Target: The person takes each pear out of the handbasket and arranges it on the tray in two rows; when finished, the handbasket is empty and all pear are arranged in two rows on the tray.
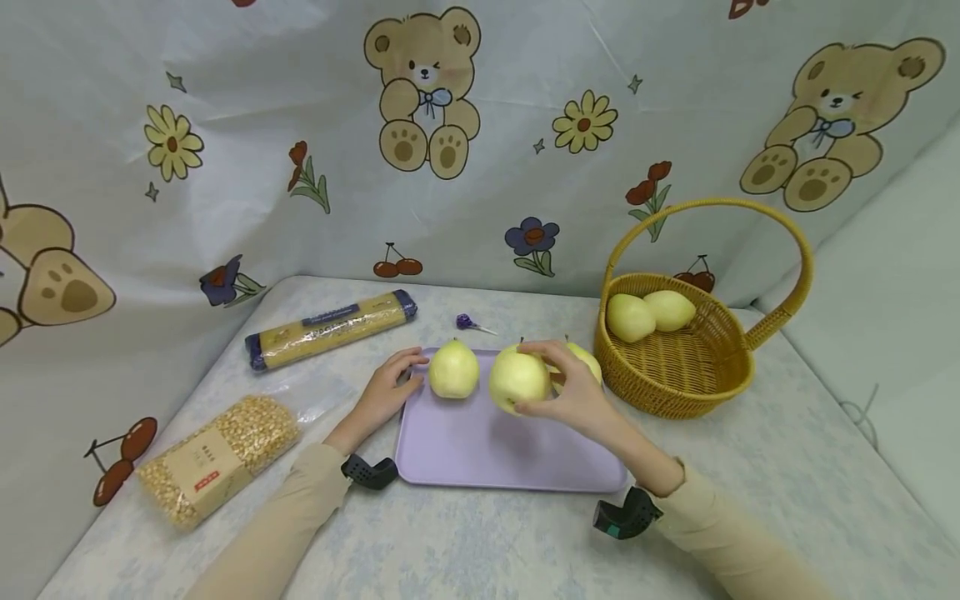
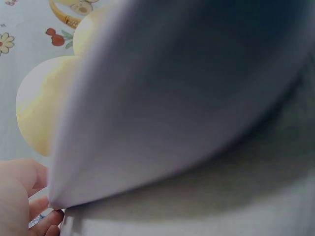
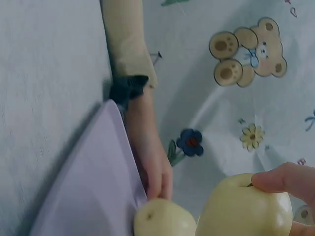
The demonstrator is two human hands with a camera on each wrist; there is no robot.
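Pear point(image 1: 514, 383) sits between thumb and fingers of the right hand point(image 1: 576, 397).

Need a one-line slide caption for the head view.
Right hand grips a pale yellow fruit over a lilac tray; left hand touches its edge, wicker basket alongside.

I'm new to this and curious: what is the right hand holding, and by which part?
A pear; the right hand grips it beside the stem and near the base.
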